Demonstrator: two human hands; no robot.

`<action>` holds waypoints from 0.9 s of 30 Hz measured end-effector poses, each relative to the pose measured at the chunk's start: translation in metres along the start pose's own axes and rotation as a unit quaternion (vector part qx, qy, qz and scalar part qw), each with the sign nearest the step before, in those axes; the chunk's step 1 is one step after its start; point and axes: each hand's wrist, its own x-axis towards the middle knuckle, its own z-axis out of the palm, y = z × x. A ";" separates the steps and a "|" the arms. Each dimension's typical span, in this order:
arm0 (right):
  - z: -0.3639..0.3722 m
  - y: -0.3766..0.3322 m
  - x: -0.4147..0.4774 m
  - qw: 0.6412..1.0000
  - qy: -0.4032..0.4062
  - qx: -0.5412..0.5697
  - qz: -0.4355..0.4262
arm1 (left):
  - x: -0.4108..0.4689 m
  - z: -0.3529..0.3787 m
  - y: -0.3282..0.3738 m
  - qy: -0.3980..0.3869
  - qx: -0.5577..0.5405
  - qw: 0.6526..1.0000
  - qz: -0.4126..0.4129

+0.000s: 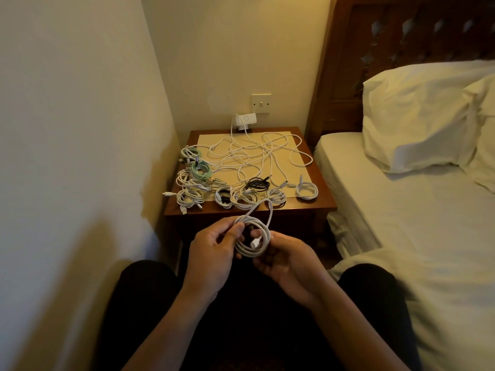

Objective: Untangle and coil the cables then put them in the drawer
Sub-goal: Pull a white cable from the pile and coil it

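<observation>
In front of the wooden surface point(325, 202), the left hand point(214, 250) and right hand point(284, 257) both pinch a coiled white cable point(253, 243); loose tangled cables point(254, 156) lie on the surface beyond.

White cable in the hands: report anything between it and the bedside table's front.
Nothing visible. The left hand and right hand hold the white cable in open air before the near edge of the bedside table; only its own loose loop rises over that edge. The dark front below shows no detail.
</observation>
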 end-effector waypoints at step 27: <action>-0.001 0.017 -0.014 0.932 0.166 -0.270 -0.177 | -0.008 -0.001 -0.004 0.003 -0.268 0.939 -0.215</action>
